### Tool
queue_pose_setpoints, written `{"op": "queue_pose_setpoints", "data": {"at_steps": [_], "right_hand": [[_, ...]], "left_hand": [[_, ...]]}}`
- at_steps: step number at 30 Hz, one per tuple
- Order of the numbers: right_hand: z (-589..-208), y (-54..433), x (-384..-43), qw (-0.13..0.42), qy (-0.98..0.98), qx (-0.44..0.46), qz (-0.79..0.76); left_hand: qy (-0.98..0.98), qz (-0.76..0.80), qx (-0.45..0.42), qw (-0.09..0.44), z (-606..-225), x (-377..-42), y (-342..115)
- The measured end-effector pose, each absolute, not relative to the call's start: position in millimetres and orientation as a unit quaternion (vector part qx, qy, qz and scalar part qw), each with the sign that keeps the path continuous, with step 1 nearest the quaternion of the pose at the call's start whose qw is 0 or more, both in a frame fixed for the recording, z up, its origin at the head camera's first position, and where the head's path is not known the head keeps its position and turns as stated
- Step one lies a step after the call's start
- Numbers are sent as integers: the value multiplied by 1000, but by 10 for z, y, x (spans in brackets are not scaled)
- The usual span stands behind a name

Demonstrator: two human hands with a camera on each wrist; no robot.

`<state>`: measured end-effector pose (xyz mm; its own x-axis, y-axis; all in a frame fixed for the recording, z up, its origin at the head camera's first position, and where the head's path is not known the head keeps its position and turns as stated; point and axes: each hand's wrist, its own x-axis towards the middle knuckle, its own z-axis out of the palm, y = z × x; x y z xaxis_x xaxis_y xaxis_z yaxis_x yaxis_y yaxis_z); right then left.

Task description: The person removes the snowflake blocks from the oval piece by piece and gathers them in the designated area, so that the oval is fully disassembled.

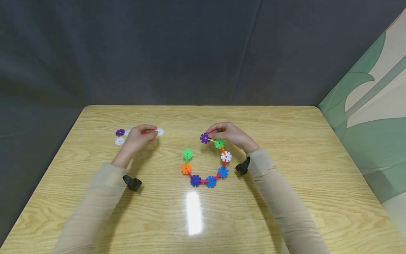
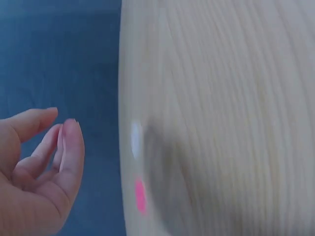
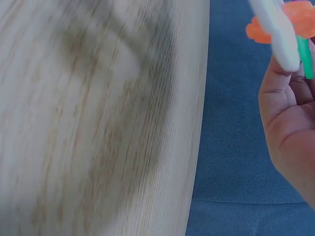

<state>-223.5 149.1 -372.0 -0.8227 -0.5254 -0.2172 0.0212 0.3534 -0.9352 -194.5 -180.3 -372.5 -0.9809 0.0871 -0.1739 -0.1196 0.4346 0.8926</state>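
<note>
My right hand [image 1: 229, 134] pinches a purple notched plastic disc [image 1: 204, 138] at one end of a curved chain of interlocking discs. Along the chain a yellow disc, seen edge-on, a green disc [image 1: 219, 143] and a white disc [image 1: 226, 156] come after it. Blue discs [image 1: 211, 181], an orange disc [image 1: 186, 169] and a green disc [image 1: 188, 154] make up the rest. In the right wrist view a white disc [image 3: 278, 34] partly covers the fingers. My left hand [image 1: 138, 137] is over loose discs, its thumb and fingertips apart with nothing between them in the left wrist view.
Around my left hand lie a loose purple disc [image 1: 120, 132], a white disc [image 1: 119, 141] and another white disc [image 1: 160, 132]. A pink disc [image 2: 140, 195] shows in the left wrist view. Dark cloth [image 1: 203, 53] hangs behind the wooden table [image 1: 285, 141].
</note>
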Motion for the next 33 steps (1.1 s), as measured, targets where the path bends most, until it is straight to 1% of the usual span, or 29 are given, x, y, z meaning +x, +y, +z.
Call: {"op": "queue_pose_setpoints", "data": {"at_steps": [8, 12, 15, 24, 33], "right_hand": [[-3725, 1458, -2243, 249, 785, -156, -544], [-3728, 1439, -2247, 249, 790, -152, -539], [-3723, 1427, -2242, 252, 794, -150, -532], [-3734, 1384, -2243, 266, 785, -174, -531], [-3743, 1449, -2230, 277, 788, -185, -517]], "left_hand": [[820, 544, 79, 160, -3653, -1879, -1274], [810, 546, 96, 192, -3648, -1848, -1087], [803, 550, 99, 205, -3661, -1835, -975], [767, 600, 92, 208, -3734, -1826, -723], [773, 603, 71, 185, -3776, -1818, -731]]}}
